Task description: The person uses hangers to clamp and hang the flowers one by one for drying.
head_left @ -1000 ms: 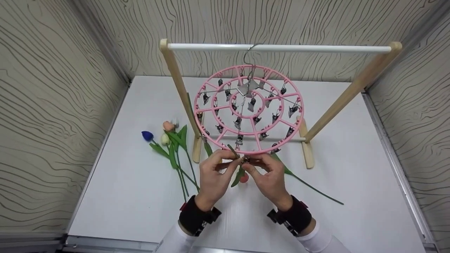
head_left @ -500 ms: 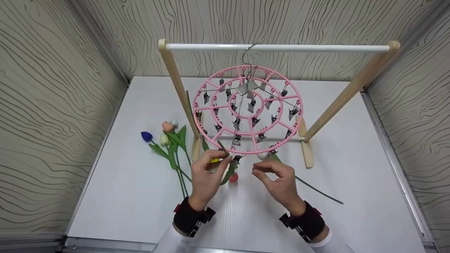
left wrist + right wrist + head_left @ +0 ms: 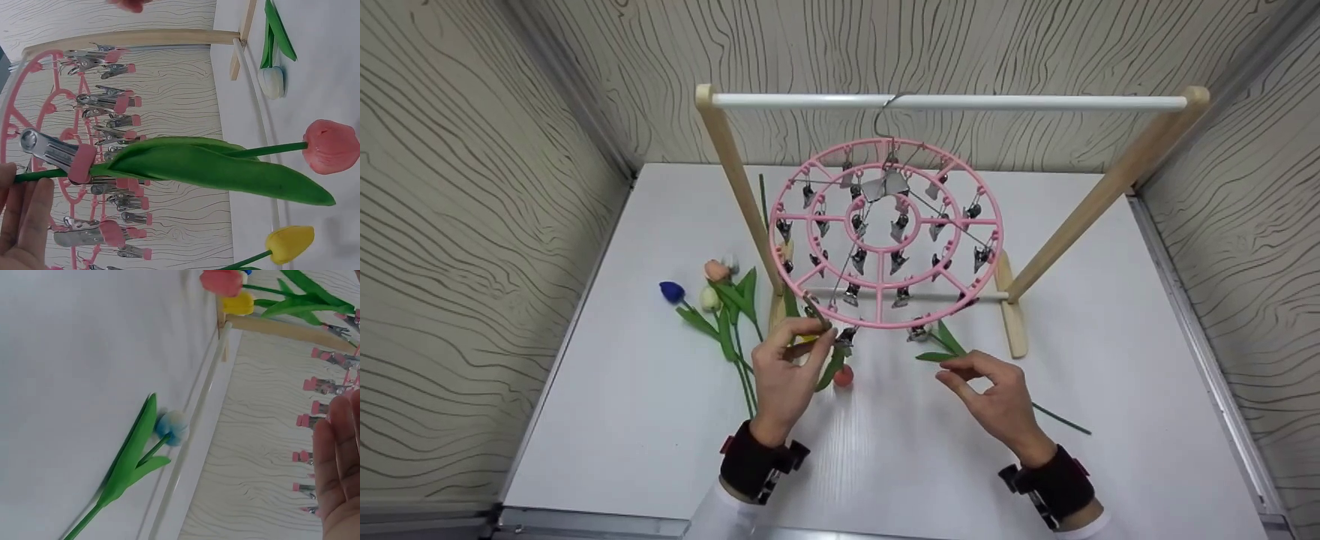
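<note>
My left hand point(image 3: 787, 375) pinches the green stem of a pink artificial tulip point(image 3: 332, 146) between thumb and fingers. A metal clip point(image 3: 53, 151) with pink pads is fastened on that stem, and the bloom hangs head down. The clip belongs to a round pink hanger point(image 3: 879, 327) with several such clips. Holding nothing, my right hand point(image 3: 994, 394) hovers over the table at the right, fingers bent slightly towards the thumb. Beneath it lies a white-and-blue tulip point(image 3: 171, 427), its stem partly hidden by the hand in the head view.
A wooden stand with a white top bar point(image 3: 1035, 102) carries the hanger. Several tulips, among them a blue one point(image 3: 672, 292) and a peach one point(image 3: 716, 271), lie on the table at the left. A yellow tulip point(image 3: 289, 244) hangs near the left hand.
My right hand has let go of the clip and drawn away to the right. My left hand has shifted left with the stem, and the hanger has turned a little.
</note>
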